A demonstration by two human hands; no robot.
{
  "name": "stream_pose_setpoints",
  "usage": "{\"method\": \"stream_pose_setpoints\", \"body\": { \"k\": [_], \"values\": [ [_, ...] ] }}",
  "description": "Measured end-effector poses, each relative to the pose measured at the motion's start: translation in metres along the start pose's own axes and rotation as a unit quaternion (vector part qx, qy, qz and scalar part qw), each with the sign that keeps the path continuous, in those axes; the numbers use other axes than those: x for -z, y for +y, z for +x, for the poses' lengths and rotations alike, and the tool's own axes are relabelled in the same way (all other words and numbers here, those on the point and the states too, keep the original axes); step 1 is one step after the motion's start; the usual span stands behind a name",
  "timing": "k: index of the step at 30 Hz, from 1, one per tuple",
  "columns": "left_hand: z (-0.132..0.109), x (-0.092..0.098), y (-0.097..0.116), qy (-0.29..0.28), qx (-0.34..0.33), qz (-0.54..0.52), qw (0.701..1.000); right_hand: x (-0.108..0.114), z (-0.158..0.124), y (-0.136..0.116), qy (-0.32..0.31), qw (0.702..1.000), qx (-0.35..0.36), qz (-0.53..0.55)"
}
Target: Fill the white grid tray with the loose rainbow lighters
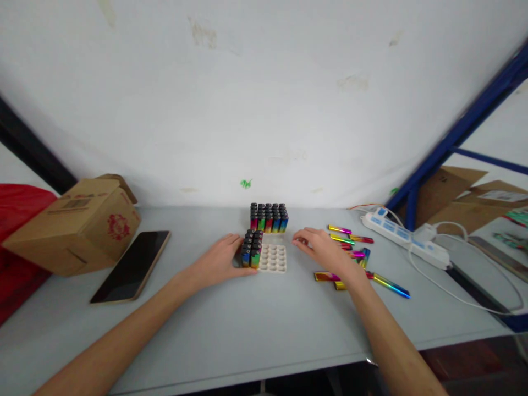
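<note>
A white tray (273, 258) with rows of round holes lies on the table, its left columns filled with upright lighter-like pieces (251, 250) with black tops and shiny multicoloured bodies. My left hand (223, 258) curves around the tray's left side, thumb at the front corner and fingers behind the pieces. To the right of the tray, my right hand (315, 245) hovers low with loosely bent fingers and nothing visible in them. Behind the tray stands a full block of the same black-topped pieces (269, 218). Loose shiny coloured tubes (342, 239) lie scattered beside and partly behind my right forearm.
On the left are a cardboard box (74, 225), a dark-screened tablet or phone (132, 267) and a red cloth or bag (20, 242). A white power strip (404, 236) with cables lies on the right, near a blue metal frame (412, 206). The white wall (264, 110) bounds the table behind.
</note>
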State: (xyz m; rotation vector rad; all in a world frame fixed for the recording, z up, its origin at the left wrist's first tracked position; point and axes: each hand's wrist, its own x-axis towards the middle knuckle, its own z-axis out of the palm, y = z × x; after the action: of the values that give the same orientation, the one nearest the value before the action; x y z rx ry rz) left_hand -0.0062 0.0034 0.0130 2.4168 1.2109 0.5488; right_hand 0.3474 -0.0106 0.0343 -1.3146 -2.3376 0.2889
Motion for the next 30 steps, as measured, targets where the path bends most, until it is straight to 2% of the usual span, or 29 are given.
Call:
{"method": "stream_pose_setpoints", "body": {
  "k": [4, 7, 12, 15, 20, 26, 30],
  "values": [
    [0.001, 0.0, 0.0, -0.008, 0.002, 0.005, 1.0, 0.034, -0.02, 0.048, 0.046, 0.992, -0.098, -0.066],
    [0.002, 0.001, 0.002, -0.015, 0.0, 0.013, 1.0, 0.048, -0.054, 0.074, 0.032, 0.984, -0.137, -0.111],
    [0.002, 0.002, 0.002, -0.007, -0.009, 0.014, 1.0, 0.046, -0.127, 0.095, 0.009, 0.952, -0.247, -0.18],
    [0.002, 0.001, 0.0, -0.008, -0.005, 0.01, 1.0, 0.036, -0.152, 0.1, 0.005, 0.937, -0.292, -0.192],
    [0.002, -0.001, -0.003, -0.004, 0.003, 0.004, 1.0, 0.017, -0.144, 0.098, 0.008, 0.942, -0.281, -0.181],
    [0.003, -0.001, -0.002, -0.001, 0.009, -0.007, 1.0, -0.002, -0.116, 0.085, 0.061, 0.97, -0.187, -0.145],
    [0.003, 0.001, -0.001, 0.002, 0.008, 0.001, 1.0, -0.018, -0.095, 0.071, 0.088, 0.977, -0.154, -0.116]
  ]
}}
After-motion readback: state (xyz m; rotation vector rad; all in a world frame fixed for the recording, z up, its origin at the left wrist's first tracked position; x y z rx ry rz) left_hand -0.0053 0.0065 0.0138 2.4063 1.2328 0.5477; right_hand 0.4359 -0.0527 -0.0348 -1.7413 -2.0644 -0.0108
